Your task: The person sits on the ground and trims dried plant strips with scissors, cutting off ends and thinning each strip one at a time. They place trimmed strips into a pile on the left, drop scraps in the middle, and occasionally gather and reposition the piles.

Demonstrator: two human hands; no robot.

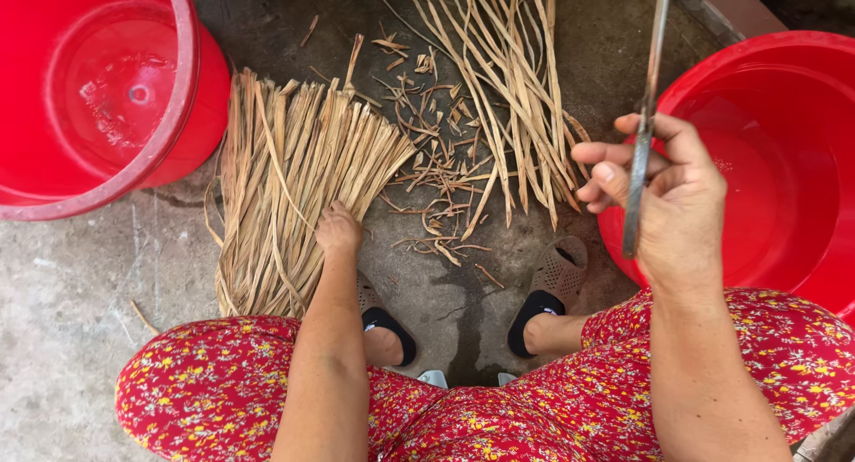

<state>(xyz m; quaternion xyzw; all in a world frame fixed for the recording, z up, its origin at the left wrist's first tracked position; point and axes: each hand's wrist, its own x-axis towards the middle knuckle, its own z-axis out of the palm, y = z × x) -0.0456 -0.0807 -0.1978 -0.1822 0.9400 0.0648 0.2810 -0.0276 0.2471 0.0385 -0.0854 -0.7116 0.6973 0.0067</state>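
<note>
Head view: I see one camera only, looking down past red floral trousers to a concrete floor.
Left hand point(338, 231): fingers pressed down into the flat bundle of dry tan leaf strips point(285, 195) at its near edge; I cannot tell whether they are closed on any.
Right hand point(663, 195): wrapped around a long thin dark metal blade point(643, 133), held upright.
Handling: I judge the strips light, stiff-dry and brittle, best gathered near their ends.
Hidden: blade top is cut off; left fingertips are buried; the second loose pile of strips point(508, 88) runs out of frame.
</note>
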